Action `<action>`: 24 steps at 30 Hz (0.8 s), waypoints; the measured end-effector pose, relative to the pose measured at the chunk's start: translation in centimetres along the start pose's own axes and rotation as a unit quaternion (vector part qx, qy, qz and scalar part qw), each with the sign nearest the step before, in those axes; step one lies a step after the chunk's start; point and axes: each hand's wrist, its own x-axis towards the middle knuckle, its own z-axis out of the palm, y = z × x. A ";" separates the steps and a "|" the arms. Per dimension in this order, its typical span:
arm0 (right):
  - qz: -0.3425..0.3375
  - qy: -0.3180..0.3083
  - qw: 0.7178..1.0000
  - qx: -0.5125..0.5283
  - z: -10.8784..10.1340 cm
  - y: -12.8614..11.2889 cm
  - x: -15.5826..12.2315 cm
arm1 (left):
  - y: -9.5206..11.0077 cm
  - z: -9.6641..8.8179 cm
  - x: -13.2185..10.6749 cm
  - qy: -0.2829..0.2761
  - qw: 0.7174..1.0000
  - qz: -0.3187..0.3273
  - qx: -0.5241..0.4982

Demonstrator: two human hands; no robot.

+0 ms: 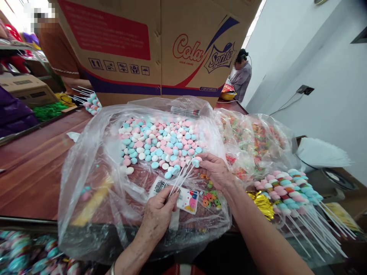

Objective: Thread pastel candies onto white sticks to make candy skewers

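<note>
head view, nearest first: wrapped candy [20, 248] at 8 o'clock is cut off by the frame edge. at 7 o'clock the left hand [161, 211] is clamped on a few white sticks [181, 178]; their lower ends are hidden in the grip, and overlap makes them hard to count. at 5 o'clock the right hand [214, 170] has thumb and finger pinched together on candy [196, 162], pink and blue, at the sticks' upper ends; fingertips cover part of it, and whether the sticks run through it cannot be told. beneath, the left hand partly covers a printed card [189, 200].

two hands, then, over one clear plastic bag [77, 183], with a pile of pink, blue and white sweets [160, 143], too many to count, and a small heap of ring sweets [210, 198] at 5 o'clock. one gold bundle [260, 205] and a stack of candy skewers [286, 189] sit at 4 o'clock.

all this rests on a glossy reddish-brown table [34, 164]. at 12 o'clock one cardboard box [160, 49], its top cut off, shows five small symbols. two people stand beyond, at 10 and between 1 and 2 o'clock, near a pale wall [298, 57] at 2 o'clock.
</note>
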 end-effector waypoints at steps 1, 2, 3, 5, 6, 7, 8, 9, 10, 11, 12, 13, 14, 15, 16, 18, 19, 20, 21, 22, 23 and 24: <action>0.003 0.000 1.000 0.019 0.1 0.0 0.0 | 0.0 0.0 0.0 0.001 1.000 0.002 0.002; 0.005 0.001 0.999 0.034 0.2 0.1 0.0 | 0.1 0.0 0.0 0.001 1.000 0.001 0.004; 0.006 0.002 0.999 0.045 0.2 0.1 0.1 | 0.1 0.0 0.0 0.001 1.000 -0.002 0.005; 0.009 0.005 0.998 0.059 0.2 0.1 0.1 | 0.2 0.0 0.0 0.002 1.000 -0.006 0.006; 0.010 0.006 0.998 0.063 0.2 0.0 0.2 | 0.2 0.0 0.0 0.002 1.000 -0.007 0.007; 0.010 0.007 0.998 0.065 0.2 0.0 0.2 | 0.2 0.0 0.0 0.003 1.000 -0.007 0.009; 0.011 0.008 0.998 0.066 0.2 -0.1 0.1 | 0.2 0.0 -0.1 0.002 1.000 -0.007 0.011; 0.011 0.009 0.998 0.065 0.3 -0.1 0.1 | 0.2 0.0 -0.1 0.000 1.000 -0.007 0.013; 0.011 0.010 0.998 0.064 0.4 -0.2 0.1 | 0.2 0.0 -0.1 -0.001 1.000 -0.007 0.015; 0.011 0.009 0.998 0.064 0.5 -0.2 0.0 | 0.2 0.0 -0.1 -0.002 1.000 -0.008 0.017; 0.010 0.009 0.998 0.059 0.5 -0.3 -0.1 | 0.2 0.0 -0.1 -0.001 1.000 -0.009 0.018; 0.007 0.009 0.999 0.047 0.6 -0.3 -0.2 | 0.3 0.0 -0.1 -0.001 1.000 -0.009 0.018; 0.003 0.008 0.999 0.031 0.7 -0.3 -0.3 | 0.4 -0.1 0.0 0.000 1.000 -0.009 0.019; -0.003 0.008 1.000 0.012 0.7 -0.3 -0.4 | 0.5 -0.1 0.0 0.002 1.000 -0.009 0.019; -0.008 0.009 1.000 -0.007 0.7 -0.3 -0.5 | 0.6 -0.1 0.0 0.003 1.000 -0.008 0.019; -0.016 0.009 0.999 -0.038 0.5 -0.2 -0.7 | 0.9 -0.1 0.0 0.006 1.000 -0.010 0.022; -0.023 0.008 0.998 -0.056 0.4 -0.1 -0.7 | 1.0 -0.1 0.0 0.007 1.000 -0.012 0.024; -0.033 0.008 0.996 -0.082 0.4 0.0 -0.8 | 1.1 -0.1 0.0 0.009 1.000 -0.013 0.025; -0.047 0.007 0.992 -0.113 0.3 0.2 -0.9 | 1.3 -0.2 -0.1 0.011 0.999 -0.013 0.027; -0.064 0.008 0.987 -0.146 0.3 0.4 -1.0 | 1.4 -0.2 -0.2 0.013 0.999 -0.012 0.030; -0.084 0.012 0.980 -0.180 0.2 0.6 -1.1 | 1.5 -0.2 -0.2 0.016 0.999 -0.009 0.032; -0.105 0.018 0.972 -0.210 0.3 0.8 -1.2 | 1.5 -0.2 -0.3 0.017 0.999 -0.006 0.035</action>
